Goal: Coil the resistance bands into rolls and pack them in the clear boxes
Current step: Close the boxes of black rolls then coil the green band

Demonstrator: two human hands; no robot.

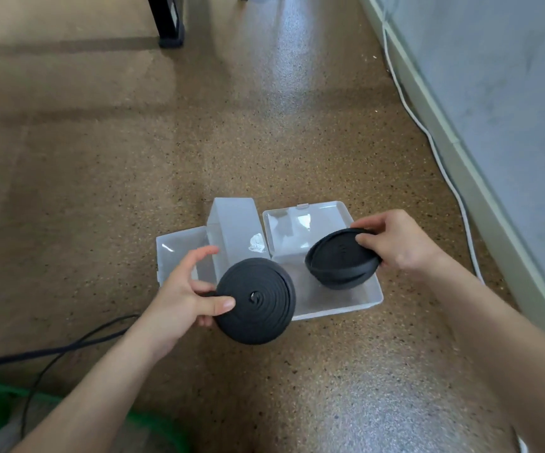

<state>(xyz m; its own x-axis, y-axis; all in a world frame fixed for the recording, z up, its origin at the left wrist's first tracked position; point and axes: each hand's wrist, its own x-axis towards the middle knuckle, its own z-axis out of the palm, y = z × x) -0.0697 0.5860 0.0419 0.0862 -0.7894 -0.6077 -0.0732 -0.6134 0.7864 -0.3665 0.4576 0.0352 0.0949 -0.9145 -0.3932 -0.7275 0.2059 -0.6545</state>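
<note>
You hold two coiled black rubber resistance bands: your left hand (186, 299) pinches one roll (255, 300) at lower centre, your right hand (395, 243) grips the other (341, 258) above two open clear plastic boxes (336, 299) on the floor.

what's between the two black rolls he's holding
In the head view, no object sits between the left roll and the right roll; only the clear open box on the floor shows through the gap, below and behind them.

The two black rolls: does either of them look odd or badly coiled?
Yes. The roll in the right hand bulges like a bowl, its outer wraps slipping loose. The roll in the left hand lies flat and tight.
</note>
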